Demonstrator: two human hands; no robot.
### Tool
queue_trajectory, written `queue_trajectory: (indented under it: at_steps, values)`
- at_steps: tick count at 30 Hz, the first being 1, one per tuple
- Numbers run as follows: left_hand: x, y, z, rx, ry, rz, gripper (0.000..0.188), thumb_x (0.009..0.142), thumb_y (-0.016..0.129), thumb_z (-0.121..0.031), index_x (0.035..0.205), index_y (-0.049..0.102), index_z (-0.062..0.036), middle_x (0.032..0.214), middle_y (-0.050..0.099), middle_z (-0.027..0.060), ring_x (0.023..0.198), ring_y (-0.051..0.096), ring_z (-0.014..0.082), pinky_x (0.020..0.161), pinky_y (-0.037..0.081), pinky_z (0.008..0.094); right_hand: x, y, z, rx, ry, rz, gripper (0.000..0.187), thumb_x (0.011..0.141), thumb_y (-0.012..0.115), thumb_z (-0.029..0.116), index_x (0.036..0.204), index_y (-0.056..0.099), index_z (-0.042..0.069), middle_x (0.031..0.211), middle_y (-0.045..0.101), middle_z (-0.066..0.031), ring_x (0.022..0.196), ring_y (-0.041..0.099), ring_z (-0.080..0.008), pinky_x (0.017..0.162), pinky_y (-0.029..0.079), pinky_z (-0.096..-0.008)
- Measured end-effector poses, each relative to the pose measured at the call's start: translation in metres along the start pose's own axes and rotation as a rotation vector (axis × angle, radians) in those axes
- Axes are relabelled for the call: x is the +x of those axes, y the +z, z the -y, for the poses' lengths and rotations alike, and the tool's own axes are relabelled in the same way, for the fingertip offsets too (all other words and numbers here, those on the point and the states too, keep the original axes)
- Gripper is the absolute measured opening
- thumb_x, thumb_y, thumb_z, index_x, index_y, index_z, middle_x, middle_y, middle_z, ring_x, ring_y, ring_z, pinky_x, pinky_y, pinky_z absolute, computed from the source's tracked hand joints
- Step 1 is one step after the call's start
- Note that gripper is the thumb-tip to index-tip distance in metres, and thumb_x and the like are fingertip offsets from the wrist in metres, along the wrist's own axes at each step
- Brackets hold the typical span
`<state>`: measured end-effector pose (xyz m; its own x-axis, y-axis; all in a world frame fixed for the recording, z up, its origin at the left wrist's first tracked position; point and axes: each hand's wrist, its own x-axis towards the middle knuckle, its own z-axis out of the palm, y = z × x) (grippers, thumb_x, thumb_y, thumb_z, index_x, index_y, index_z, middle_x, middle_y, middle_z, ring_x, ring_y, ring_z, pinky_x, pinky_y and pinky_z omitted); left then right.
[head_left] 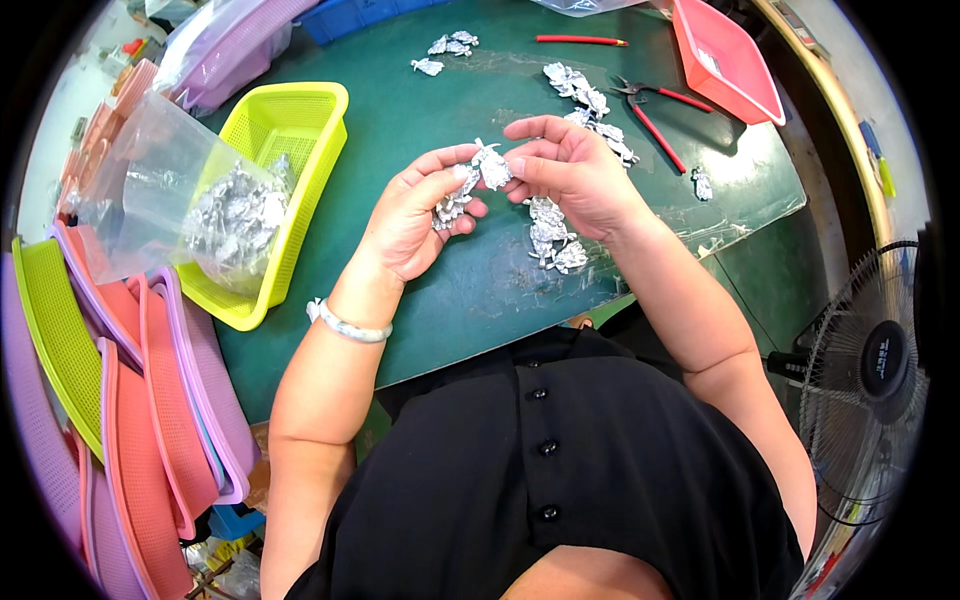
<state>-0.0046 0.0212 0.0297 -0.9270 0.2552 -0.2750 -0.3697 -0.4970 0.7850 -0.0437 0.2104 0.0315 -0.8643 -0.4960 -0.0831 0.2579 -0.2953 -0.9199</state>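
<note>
Over the table, my left hand (408, 215) is closed round a few small silver metal castings (450, 208), with thumb and fingers gripping them. One more silver casting (491, 166) is raised between both hands, and the thumb and fingertips of my right hand (582, 182) pinch its right edge. Below my right hand lies a cluster of the same castings (548, 235) on the green table (440, 325). Another row of castings (577, 88) stretches beyond that hand, partly hidden by it. Their exact shape is too small to make out.
Red-handled cutters (650, 105) and a red pencil (580, 40) lie at the far right, near a pink tray (725, 65). A yellow-green basket (325, 150) at left holds a plastic bag of castings (240, 215). Stacked baskets (140, 430) stand left; a fan (870, 370) stands right.
</note>
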Motion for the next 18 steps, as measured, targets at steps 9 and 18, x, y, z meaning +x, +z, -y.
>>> queue_trajectory:
  at_steps: [9,18]
  values:
    - [0.001,-0.002,0.003,0.125,0.015,-0.116,0.013,0.083,0.059,-0.011,0.094,0.055,-0.0037,0.074,0.058,0.0041,0.056,0.051,0.0083,0.046,0.039,0.0182,-0.001,0.014,0.001,0.024,0.060,0.020,0.036,0.081,0.057,0.001,0.112,0.041,-0.009,0.086,0.063,-0.0147,0.070,0.061,-0.0165,0.064,0.051,-0.0243]
    - [0.004,-0.009,-0.006,0.167,0.043,-0.224,0.024,0.082,0.054,-0.006,0.106,0.053,-0.0017,0.084,0.060,0.0070,0.063,0.056,0.0096,0.051,0.044,0.0192,-0.012,0.009,0.003,-1.013,-0.253,0.168,0.040,0.071,0.065,0.008,0.108,0.051,0.002,0.083,0.060,-0.0078,0.077,0.057,-0.0199,0.067,0.045,-0.0325]
